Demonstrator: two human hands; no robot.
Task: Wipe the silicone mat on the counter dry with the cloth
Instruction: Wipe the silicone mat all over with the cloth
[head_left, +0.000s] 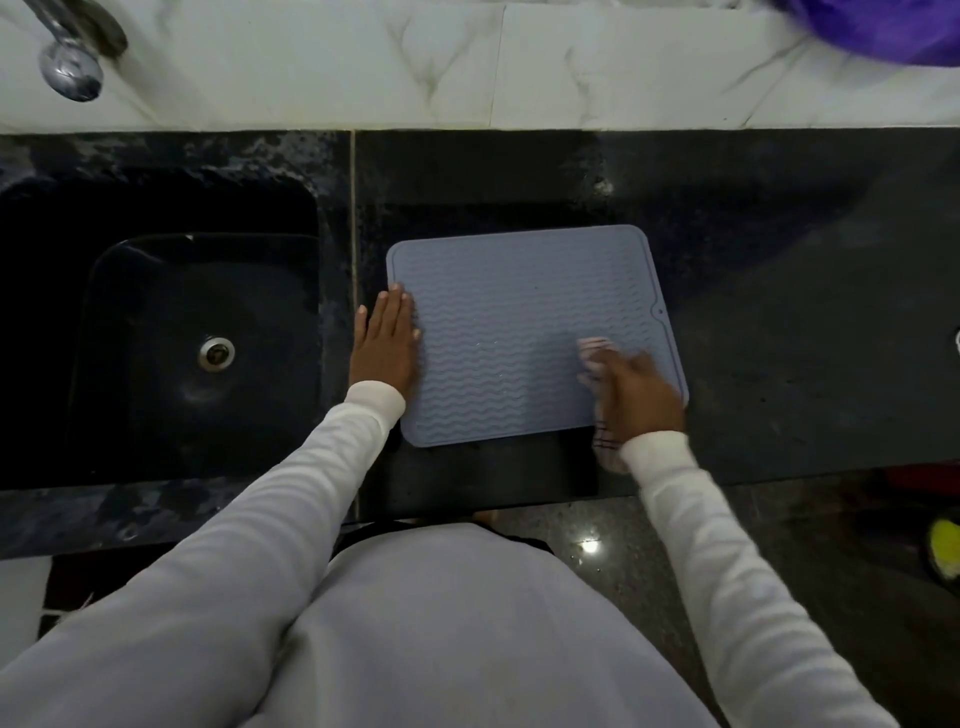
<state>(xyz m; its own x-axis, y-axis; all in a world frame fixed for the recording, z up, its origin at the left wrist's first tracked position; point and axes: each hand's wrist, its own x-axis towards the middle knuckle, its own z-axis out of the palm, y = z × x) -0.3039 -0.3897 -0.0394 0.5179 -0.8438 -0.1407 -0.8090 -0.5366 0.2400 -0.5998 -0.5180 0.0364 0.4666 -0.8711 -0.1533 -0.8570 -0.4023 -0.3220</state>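
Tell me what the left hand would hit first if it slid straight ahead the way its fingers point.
The left hand lies flat on the mat's left edge, fingers pointing toward the wall. Ahead lies only more mat edge, then bare black counter, and finally the marble backsplash. Nothing else appears in that line.

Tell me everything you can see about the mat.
The mat is grey-blue, rectangular with rounded corners, likely silicone, with wavy ridges, a raised rim and a small hole at its right edge. It lies flat, slightly skewed, on the dark counter right of the sink. The left hand presses its left edge; the right hand holds the cloth on it.
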